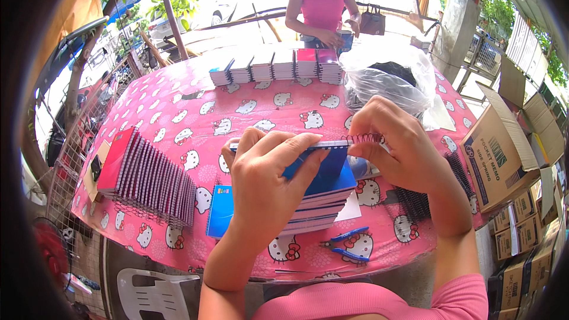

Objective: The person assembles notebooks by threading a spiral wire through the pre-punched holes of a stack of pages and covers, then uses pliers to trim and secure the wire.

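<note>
My left hand (264, 172) grips a blue-covered notebook (332, 160), thumb in front and fingers over its top edge. At the notebook's punched edge, a dark spiral wire coil (368, 138) sits partly in the holes. My right hand (403, 142) pinches the coil's free end. Below the hands stands a pile of blue notebooks (320, 207). Another blue notebook (220, 212) lies at the pile's left. Blue-handled pliers (351, 244) rest near the table's front edge. Loose dark wire coils (415, 202) lie under my right forearm.
A row of red spiral-bound notebooks (148, 181) stands at left. Several notebook stacks (283, 66) line the far side beside a clear plastic bag (385, 86). Beyond them a person in pink (323, 9) handles something blue. Cardboard boxes (501, 148) sit at right, a white chair (155, 293) front left.
</note>
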Demonstrator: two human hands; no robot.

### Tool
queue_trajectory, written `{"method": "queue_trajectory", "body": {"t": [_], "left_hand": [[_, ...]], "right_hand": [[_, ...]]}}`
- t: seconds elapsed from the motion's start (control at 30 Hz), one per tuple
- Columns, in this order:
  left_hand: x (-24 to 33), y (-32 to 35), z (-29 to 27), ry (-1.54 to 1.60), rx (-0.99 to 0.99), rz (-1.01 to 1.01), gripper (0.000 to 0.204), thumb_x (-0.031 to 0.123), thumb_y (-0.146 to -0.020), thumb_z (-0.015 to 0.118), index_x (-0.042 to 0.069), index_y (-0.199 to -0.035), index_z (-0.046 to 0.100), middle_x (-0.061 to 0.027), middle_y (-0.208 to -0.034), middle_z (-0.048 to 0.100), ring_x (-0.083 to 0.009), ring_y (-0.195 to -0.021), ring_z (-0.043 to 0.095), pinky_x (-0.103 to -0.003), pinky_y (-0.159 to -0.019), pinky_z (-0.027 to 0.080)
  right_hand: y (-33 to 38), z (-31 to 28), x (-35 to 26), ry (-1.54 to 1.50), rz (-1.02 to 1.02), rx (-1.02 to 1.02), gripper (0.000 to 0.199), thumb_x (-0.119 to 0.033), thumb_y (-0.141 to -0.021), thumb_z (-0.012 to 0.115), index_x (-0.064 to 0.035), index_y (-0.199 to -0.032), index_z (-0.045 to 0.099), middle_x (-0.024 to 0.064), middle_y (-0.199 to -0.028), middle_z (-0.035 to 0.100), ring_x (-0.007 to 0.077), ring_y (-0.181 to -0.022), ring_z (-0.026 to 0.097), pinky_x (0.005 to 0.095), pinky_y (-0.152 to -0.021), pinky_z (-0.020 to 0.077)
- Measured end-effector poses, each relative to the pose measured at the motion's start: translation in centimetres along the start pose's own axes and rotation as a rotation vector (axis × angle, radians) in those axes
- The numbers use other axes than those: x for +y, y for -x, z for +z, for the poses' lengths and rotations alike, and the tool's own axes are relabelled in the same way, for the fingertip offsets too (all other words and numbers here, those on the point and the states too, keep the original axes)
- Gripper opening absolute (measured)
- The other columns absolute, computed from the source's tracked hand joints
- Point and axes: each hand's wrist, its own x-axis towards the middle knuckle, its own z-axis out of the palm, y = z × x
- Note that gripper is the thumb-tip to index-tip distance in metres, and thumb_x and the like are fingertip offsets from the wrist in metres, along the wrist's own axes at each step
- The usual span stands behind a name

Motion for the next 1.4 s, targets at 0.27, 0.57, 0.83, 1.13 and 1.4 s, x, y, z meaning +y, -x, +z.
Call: {"method": "queue_trajectory", "body": {"t": [0.27, 0.57, 0.83, 1.13, 1.4], "left_hand": [[0.0, 0.0, 0.0, 0.014, -0.010, -0.019, 0.020, 0.016, -0.072, 0.079, 0.010, -0.091, 0.075, -0.0036, -0.083, 0.070, -0.0195, -0.077, 0.055, -0.033, -0.072, 0.045], [-0.1, 0.0, 0.0, 0.023, -0.015, -0.011, 0.021, 0.019, -0.074, 0.078, 0.010, -0.093, 0.075, -0.0035, -0.083, 0.070, -0.0208, -0.078, 0.056, -0.034, -0.072, 0.043], [0.2, 0.1, -0.7, -0.027, -0.022, -0.032, 0.031, 0.017, -0.069, 0.081, 0.009, -0.098, 0.073, -0.0043, -0.081, 0.070, -0.0183, -0.076, 0.057, -0.033, -0.075, 0.044], [-0.6, -0.2, 0.1, 0.023, 0.040, 0.030, 0.024, 0.022, -0.071, 0.081, 0.010, -0.089, 0.072, -0.0036, -0.084, 0.069, -0.0198, -0.082, 0.061, -0.035, -0.080, 0.042], [-0.7, 0.0, 0.2, 0.080, 0.037, -0.030, 0.026, 0.028, -0.073, 0.079, 0.011, -0.090, 0.070, -0.0012, -0.084, 0.067, -0.0210, -0.086, 0.061, -0.037, -0.078, 0.041]], "right_hand": [[-1.1, -0.2, 0.1, 0.004, -0.023, -0.063, 0.020, -0.017, -0.085, 0.069, -0.0016, -0.093, 0.060, 0.0103, -0.083, 0.058, 0.0257, -0.073, 0.060, 0.0343, -0.065, 0.0480], [-1.2, 0.6, -0.5, 0.002, -0.018, -0.018, 0.016, -0.017, -0.087, 0.065, -0.0019, -0.088, 0.059, 0.0115, -0.080, 0.059, 0.0319, -0.075, 0.061, 0.0408, -0.066, 0.0481], [-2.0, -2.2, 0.5, -0.110, 0.188, -0.158, 0.018, -0.010, -0.089, 0.061, -0.0022, -0.104, 0.066, 0.0077, -0.094, 0.068, 0.0162, -0.081, 0.065, 0.0299, -0.074, 0.0520], [13.3, 7.2, 20.1, 0.107, 0.539, -0.445, 0.068, -0.031, -0.061, 0.084, 0.0009, -0.115, 0.058, 0.0200, -0.103, 0.064, 0.0346, -0.103, 0.061, 0.0394, -0.092, 0.0457], [7.0, 5.7, 17.7, 0.206, 0.637, -0.033, 0.044, -0.013, -0.076, 0.065, -0.0003, -0.116, 0.053, 0.0215, -0.097, 0.067, 0.0361, -0.093, 0.065, 0.0451, -0.082, 0.0517]]}}
